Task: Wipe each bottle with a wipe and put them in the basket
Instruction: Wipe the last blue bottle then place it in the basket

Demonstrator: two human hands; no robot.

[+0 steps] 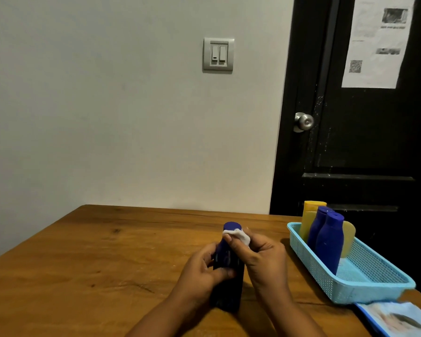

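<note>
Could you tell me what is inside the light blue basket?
The basket holds a front blue bottle, a second blue bottle behind it, a tall yellow bottle at the back and a shorter yellow bottle partly hidden by the front one.

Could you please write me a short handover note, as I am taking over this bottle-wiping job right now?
Left hand: grips the body of a blue bottle, upright at the table.
Right hand: pinches the white wipe against that bottle's neck, just below the cap.
Done: two blue bottles and two yellow bottles stand in the light blue basket on the right.
Left: finish wiping the held bottle and put it in the basket; it is the only one I see outside it. The wipe pack lies by the basket's near end.
</note>
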